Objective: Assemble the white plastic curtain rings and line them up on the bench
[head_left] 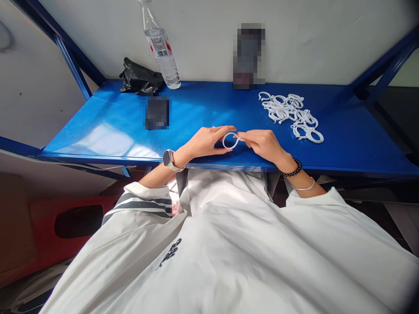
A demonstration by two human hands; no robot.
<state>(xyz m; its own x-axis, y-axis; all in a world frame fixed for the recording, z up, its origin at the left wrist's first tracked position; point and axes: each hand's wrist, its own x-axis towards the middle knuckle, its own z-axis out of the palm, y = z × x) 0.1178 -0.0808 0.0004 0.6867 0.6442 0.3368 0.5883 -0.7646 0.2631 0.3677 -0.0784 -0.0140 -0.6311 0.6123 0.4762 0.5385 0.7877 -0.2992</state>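
My left hand (208,142) grips a white plastic curtain ring (224,142) from its left side, thumb below and fingers above. Pinched fingers of my right hand (263,141) meet the ring's right edge, where a small part of it is hidden between the fingertips. The ring is held just over the front part of the blue table. To the right and further back lies a loose pile of similar white curtain rings (279,114), each with a small eyelet or clip, several overlapping.
On the blue table (199,104) stands a water bottle (160,52) at the back, beside a crumpled black plastic bag (139,77). A blurred dark object (157,112) lies nearer, and another blurred upright one (248,56) leans at the wall. Blue metal posts (73,65) frame both sides.
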